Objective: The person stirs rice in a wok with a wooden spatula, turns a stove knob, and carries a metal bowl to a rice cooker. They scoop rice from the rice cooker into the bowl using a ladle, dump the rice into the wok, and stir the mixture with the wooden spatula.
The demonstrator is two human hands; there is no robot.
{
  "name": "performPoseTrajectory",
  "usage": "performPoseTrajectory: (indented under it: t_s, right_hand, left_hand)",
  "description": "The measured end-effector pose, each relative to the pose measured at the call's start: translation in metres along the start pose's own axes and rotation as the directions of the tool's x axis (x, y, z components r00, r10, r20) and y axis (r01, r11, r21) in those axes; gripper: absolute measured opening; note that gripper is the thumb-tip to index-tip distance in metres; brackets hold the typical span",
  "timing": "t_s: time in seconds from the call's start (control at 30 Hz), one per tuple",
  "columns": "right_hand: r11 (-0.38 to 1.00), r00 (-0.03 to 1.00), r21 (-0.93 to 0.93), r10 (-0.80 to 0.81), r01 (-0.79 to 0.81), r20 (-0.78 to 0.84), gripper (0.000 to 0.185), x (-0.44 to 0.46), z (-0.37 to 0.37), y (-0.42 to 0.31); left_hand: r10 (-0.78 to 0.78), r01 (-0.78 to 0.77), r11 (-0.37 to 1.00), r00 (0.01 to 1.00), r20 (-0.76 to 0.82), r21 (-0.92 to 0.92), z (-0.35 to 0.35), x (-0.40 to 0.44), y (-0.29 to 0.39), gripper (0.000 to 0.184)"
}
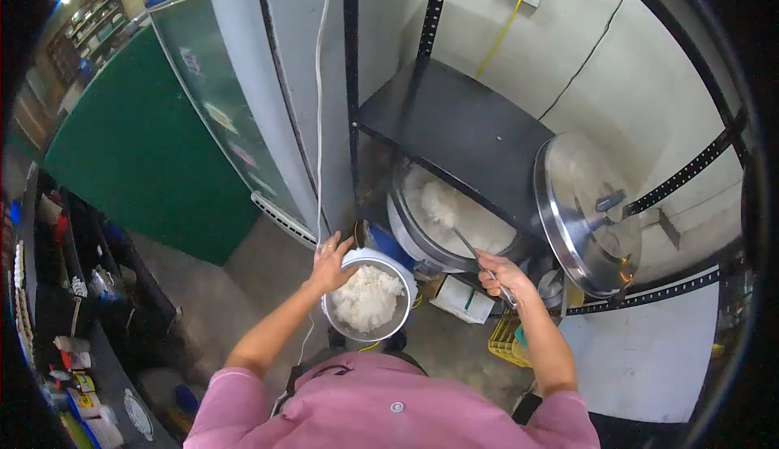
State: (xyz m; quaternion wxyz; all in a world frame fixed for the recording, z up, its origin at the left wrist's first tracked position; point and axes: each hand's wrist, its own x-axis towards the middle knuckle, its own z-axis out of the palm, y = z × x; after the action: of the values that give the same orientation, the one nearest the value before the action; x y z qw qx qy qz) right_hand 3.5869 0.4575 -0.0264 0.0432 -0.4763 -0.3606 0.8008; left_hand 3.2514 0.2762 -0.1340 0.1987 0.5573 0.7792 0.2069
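My left hand grips the rim of a round metal pot at its upper left side, and white rice is heaped inside. My right hand is wrapped round the handle of a metal spoon. The spoon's far end is in a large cooker, against a clump of rice. More rice lies around that clump. Part of the cooker is hidden under a black shelf.
The black shelf overhangs the cooker. A large round metal lid leans at the right. A yellow basket and a white box are below. A glass-door fridge and green panel stand left.
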Motion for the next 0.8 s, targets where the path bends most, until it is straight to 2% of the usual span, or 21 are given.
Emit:
performPoseTrajectory:
  t_s: [0.07,0.2,0.23,0.33,0.37,0.47,0.53,0.57,0.63,0.7,0.8]
  right_hand:
    - [1.0,0.999,0.021,-0.021,0.02,0.031,0.047,-0.014,0.005,0.001]
    - [0.987,0.997,-0.14,-0.081,0.08,-0.006,0.049,-0.054,0.032,0.012]
    - [0.975,0.992,-0.181,-0.121,0.128,0.045,0.051,-0.062,0.037,0.019]
    - [0.964,0.991,-0.246,-0.081,0.105,0.107,0.052,-0.073,0.048,0.049]
    - [0.972,0.985,-0.213,-0.067,0.101,0.161,0.052,-0.068,0.044,0.067]
    - [0.949,0.992,-0.315,0.027,0.014,0.124,0.053,-0.048,0.059,0.108]
    - [0.822,0.998,-0.569,0.044,-0.011,0.044,0.057,-0.023,0.073,0.132]
    - [0.676,0.983,-0.715,-0.16,0.179,0.094,0.057,0.006,0.063,0.169]
    - [0.377,0.945,-0.894,-0.298,0.243,0.132,0.06,0.047,0.059,0.216]
    - [0.168,0.974,-0.985,-0.225,0.046,0.007,0.063,0.064,0.075,0.237]
    - [-0.021,0.966,-0.999,-0.257,-0.028,-0.021,0.069,0.076,0.085,0.262]
  left_hand:
    - [-0.067,0.068,0.998,0.993,0.102,-0.002,0.002,-0.028,-0.024,0.067]
    - [-0.235,0.24,0.971,0.961,0.145,-0.012,0.009,-0.084,-0.064,0.064]
    - [-0.272,0.275,0.961,0.952,0.14,-0.002,0.009,-0.097,-0.07,0.064]
    - [-0.388,0.394,0.918,0.915,0.108,-0.041,0.031,-0.133,-0.11,0.062]
    - [-0.405,0.413,0.909,0.907,0.114,-0.058,0.04,-0.147,-0.125,0.061]
    - [-0.531,0.537,0.843,0.834,0.152,-0.004,0.051,-0.186,-0.136,0.062]
    - [-0.6,0.606,0.795,0.774,0.201,0.04,0.059,-0.206,-0.145,0.064]
    - [-0.616,0.624,0.78,0.751,0.238,0.051,0.066,-0.215,-0.157,0.065]
    - [-0.651,0.662,0.747,0.711,0.266,0.059,0.071,-0.23,-0.17,0.067]
    - [-0.688,0.701,0.712,0.68,0.252,0.053,0.069,-0.241,-0.169,0.068]
    - [-0.692,0.689,0.717,0.689,0.214,0.101,0.052,-0.246,-0.16,0.062]
